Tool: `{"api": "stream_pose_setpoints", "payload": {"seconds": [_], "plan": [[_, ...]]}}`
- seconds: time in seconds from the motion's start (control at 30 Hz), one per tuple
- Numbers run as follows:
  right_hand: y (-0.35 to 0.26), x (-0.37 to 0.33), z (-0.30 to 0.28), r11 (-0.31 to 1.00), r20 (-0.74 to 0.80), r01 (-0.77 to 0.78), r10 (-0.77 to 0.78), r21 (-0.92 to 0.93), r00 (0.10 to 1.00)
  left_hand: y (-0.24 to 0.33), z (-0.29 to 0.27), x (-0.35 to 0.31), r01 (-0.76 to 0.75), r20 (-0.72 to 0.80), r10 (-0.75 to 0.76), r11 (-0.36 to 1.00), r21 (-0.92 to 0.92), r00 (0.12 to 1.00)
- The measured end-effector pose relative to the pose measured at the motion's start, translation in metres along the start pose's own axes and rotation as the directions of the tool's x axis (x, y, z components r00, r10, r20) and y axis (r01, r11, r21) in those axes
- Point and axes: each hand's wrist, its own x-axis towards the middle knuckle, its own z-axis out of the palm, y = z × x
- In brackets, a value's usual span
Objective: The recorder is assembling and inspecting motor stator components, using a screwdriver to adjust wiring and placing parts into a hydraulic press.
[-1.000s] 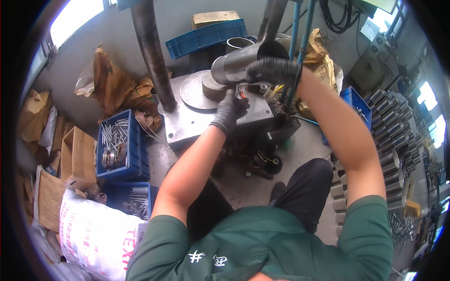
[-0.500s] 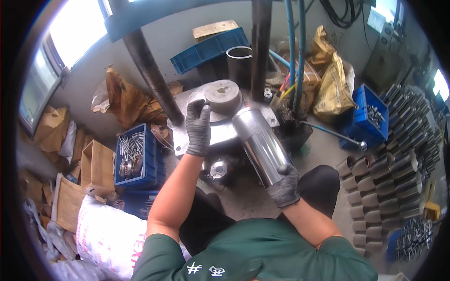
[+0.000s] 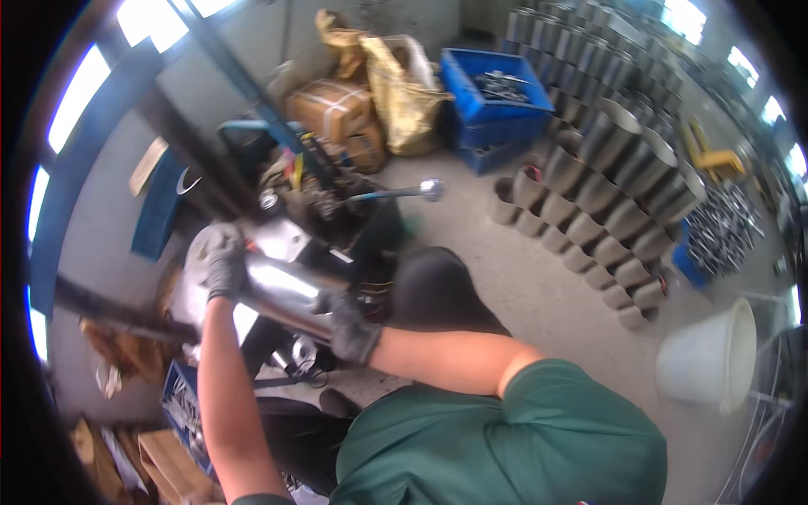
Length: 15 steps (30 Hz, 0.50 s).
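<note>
On grey concrete floor [image 3: 539, 278] beside stacked tubes [image 3: 614, 168], both gloved hands clamped round a steel cylinder [image 3: 286, 295].

Single head-worn fisheye, looking steeply down, tilted rightward, close over forearms; floor [image 3: 539, 278] bends toward rim.

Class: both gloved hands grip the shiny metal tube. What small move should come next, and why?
Probably carry the metal tube rightward toward the rows of similar tubes on the floor. The left hand and right hand hold it at opposite ends, lifted off the machine, and the view has swung toward those rows.
</note>
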Motion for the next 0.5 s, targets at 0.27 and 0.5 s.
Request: {"api": "stream_pose_setpoints", "payload": {"seconds": [0.27,0.5], "plan": [[0.004,-0.009,-0.052,0.958,-0.213,0.189,-0.235,-0.216,0.948,0.105,-0.053,-0.006,0.223,0.088,-0.257,0.932,0.285,0.963],[-0.102,-0.059,-0.045,0.973,-0.012,0.049,-0.053,-0.225,0.999,0.128,-0.056,0.001,0.128,0.083,-0.160,0.942,0.309,0.984]]}}
